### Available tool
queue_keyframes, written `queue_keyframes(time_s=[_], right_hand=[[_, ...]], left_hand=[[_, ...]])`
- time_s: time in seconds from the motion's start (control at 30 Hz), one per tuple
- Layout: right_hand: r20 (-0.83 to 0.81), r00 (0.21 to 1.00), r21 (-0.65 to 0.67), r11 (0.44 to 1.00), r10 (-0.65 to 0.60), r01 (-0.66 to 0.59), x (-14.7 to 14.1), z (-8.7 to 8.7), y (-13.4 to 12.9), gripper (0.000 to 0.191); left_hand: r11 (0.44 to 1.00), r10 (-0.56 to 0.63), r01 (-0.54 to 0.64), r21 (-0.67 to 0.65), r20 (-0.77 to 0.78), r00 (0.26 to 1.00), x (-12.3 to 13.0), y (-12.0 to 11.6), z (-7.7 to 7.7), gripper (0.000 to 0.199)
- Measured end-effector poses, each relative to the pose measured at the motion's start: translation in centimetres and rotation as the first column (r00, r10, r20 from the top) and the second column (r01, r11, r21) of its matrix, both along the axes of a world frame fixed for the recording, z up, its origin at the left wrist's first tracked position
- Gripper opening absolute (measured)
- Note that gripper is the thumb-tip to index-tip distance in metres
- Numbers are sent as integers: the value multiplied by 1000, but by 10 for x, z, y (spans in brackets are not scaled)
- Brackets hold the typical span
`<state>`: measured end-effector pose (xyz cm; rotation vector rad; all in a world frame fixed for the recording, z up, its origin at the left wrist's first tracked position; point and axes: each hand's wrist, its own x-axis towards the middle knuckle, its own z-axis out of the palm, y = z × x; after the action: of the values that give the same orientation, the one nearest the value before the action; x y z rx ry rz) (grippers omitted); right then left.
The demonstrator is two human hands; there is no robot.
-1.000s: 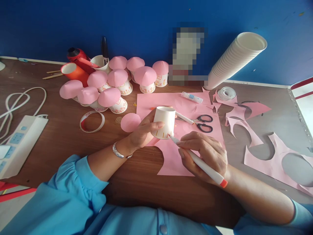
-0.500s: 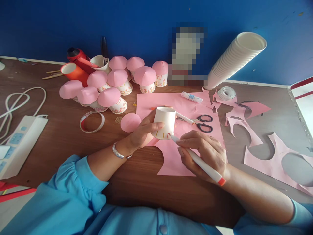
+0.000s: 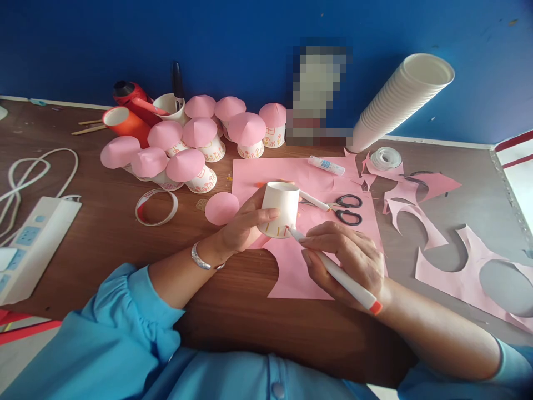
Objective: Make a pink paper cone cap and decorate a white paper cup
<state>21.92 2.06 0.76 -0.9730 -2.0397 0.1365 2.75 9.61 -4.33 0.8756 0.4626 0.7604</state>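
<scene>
My left hand is wrapped round a white paper cup, which is upside down with its rim toward me. Short yellow strokes and a small red mark line the cup near that rim. In my right hand is a white marker pen with an orange-red end, its tip at the red mark. Beyond the cup, a second white marker and black-handled scissors rest on a pink paper sheet. A pink paper cone sits left of my left hand.
Several decorated cups with pink cone tops stand at the back left. A tall stack of cups leans by the blue wall. Pink paper scraps and a tape roll lie right; a tape ring and power strip lie left.
The red mark near the cup's rim has grown slightly at the marker's tip. Both hands stay almost in place.
</scene>
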Motion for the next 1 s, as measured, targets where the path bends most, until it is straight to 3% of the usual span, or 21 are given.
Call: queue_keyframes(time_s=[1.0], right_hand=[[-17, 1000, -18, 1000, 25, -25, -2, -1, -2, 12]], left_hand=[[1000, 23, -23, 6, 6, 1000, -1, 1, 0, 60]])
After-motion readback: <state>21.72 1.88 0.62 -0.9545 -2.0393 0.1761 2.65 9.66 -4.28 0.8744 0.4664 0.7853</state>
